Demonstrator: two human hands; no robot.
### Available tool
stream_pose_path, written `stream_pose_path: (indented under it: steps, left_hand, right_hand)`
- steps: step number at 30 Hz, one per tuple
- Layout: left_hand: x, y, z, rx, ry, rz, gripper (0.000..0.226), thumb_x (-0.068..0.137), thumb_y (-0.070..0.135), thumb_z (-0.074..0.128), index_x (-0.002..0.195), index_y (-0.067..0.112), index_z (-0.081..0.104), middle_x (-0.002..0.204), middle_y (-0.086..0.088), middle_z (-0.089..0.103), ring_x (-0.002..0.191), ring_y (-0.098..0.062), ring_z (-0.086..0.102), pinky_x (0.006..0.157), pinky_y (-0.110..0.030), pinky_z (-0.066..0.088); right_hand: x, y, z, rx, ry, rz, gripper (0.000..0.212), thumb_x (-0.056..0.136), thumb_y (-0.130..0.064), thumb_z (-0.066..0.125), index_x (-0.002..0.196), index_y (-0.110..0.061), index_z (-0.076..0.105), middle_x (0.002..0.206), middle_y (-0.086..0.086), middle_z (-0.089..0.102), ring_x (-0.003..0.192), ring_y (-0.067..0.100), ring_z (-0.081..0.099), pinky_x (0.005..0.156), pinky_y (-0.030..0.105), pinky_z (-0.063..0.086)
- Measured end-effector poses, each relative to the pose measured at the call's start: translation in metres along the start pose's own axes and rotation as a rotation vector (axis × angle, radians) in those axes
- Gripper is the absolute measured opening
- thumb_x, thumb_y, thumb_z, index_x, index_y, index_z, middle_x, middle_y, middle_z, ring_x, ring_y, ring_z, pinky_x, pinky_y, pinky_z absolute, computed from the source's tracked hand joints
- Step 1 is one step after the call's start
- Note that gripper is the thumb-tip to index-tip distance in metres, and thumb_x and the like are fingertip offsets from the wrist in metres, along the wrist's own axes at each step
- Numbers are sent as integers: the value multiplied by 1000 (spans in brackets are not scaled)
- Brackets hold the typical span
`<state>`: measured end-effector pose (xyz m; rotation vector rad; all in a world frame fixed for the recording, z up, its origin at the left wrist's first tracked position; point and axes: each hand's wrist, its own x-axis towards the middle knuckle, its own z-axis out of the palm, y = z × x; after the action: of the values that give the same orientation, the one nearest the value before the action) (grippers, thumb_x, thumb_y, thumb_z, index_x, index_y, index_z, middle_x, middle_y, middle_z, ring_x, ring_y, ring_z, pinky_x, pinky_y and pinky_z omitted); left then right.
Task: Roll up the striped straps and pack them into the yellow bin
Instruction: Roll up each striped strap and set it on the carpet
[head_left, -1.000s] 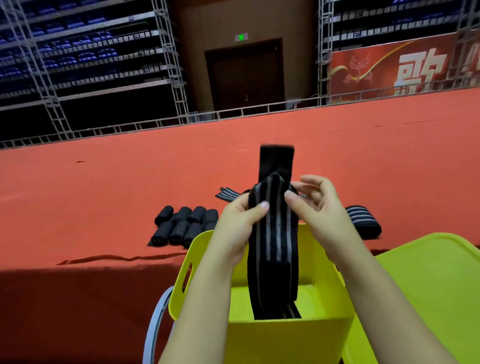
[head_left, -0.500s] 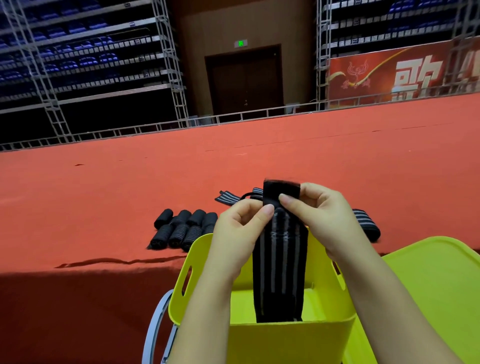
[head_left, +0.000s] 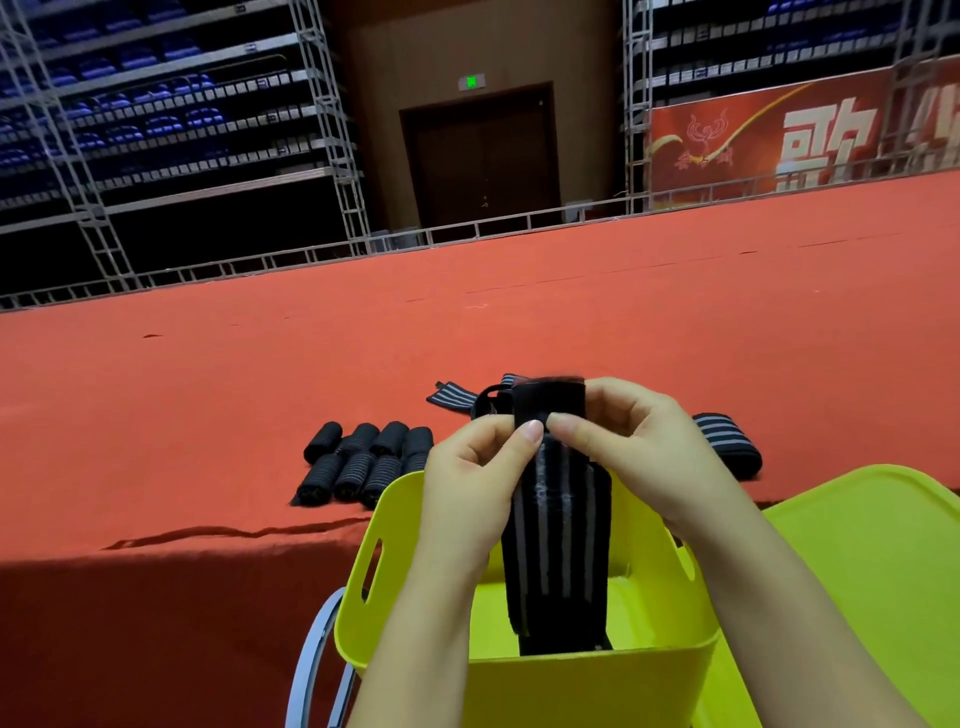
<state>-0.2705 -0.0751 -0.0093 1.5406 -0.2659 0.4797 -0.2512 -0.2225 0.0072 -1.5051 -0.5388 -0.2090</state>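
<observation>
Both hands pinch the top end of one striped strap: left hand and right hand, thumbs meeting, its tail hanging into the near yellow bin. Rolling looks just begun; next, wind the top end downward tightly. About eight rolled straps lie left on the red desk, two loose ones farther back.
</observation>
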Motion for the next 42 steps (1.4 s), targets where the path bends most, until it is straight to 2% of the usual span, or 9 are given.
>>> stream_pose_path:
  steps: [2,8,13,17,22,26,29,34,42]
  left_hand:
    - [1,1,-1,1,-6,-14,13,88,11,65,79,14,73,72,3,72,68,-5,65,61,-16,48]
    - [-1,-7,-16,90,-299,-170,26,82,35,70,95,13,72,86,2,72,84,-11,66,77,-28,51]
    - [-2,-9,-17,55,-186,-117,19,83,28,67,95,14,73,86,-1,74,82,-11,68,72,-22,53]
    - [-2,-6,-17,17,-127,-129,11,88,15,63,94,14,73,84,-1,75,80,-13,70,71,-24,54]
    - [-5,-9,-8,7,-15,-149,6,84,21,69,86,17,73,83,-8,74,78,-18,69,70,-33,53]
    - [-7,-10,-4,120,-85,-107,6,93,25,61,94,23,66,83,5,71,80,-10,67,70,-27,51]
    - [-2,-5,-11,138,-168,-123,12,93,18,59,99,24,68,80,11,71,81,-9,67,67,-24,53]
    - [5,3,-25,-57,-300,-226,27,89,10,64,101,32,75,94,0,73,87,-18,70,66,-30,56]
    - [2,0,-23,-252,-259,-316,53,94,-9,37,89,23,79,91,-9,72,76,-18,66,59,-29,55]
  right_hand:
    - [-1,3,-1,-16,19,5,6,84,-8,69,86,-12,72,80,1,74,75,8,67,70,21,52]
    - [2,8,-7,63,129,26,3,83,-9,68,82,-7,70,80,8,73,74,15,66,70,30,52]
    - [-6,12,-15,2,-115,200,32,71,-28,71,102,-23,65,91,-6,73,79,2,66,57,15,47]
    - [-10,18,-18,90,-48,249,18,82,-6,68,98,-16,67,84,5,67,76,8,66,60,25,53]
    - [-12,17,-10,23,-50,178,21,82,-5,70,98,-17,66,85,-1,72,76,6,67,61,17,50]
    - [-13,21,-1,-7,73,78,18,81,1,69,89,-14,66,83,-4,75,79,4,68,72,18,52]
    - [-11,20,-6,28,50,74,18,82,4,67,92,-10,68,88,1,75,84,11,70,75,24,55]
    - [-7,19,-14,201,-16,136,25,80,2,63,86,-19,74,87,7,74,83,20,70,75,37,54]
    - [-3,20,-15,388,-68,203,46,84,18,48,71,-16,77,77,8,72,71,17,69,61,25,57]
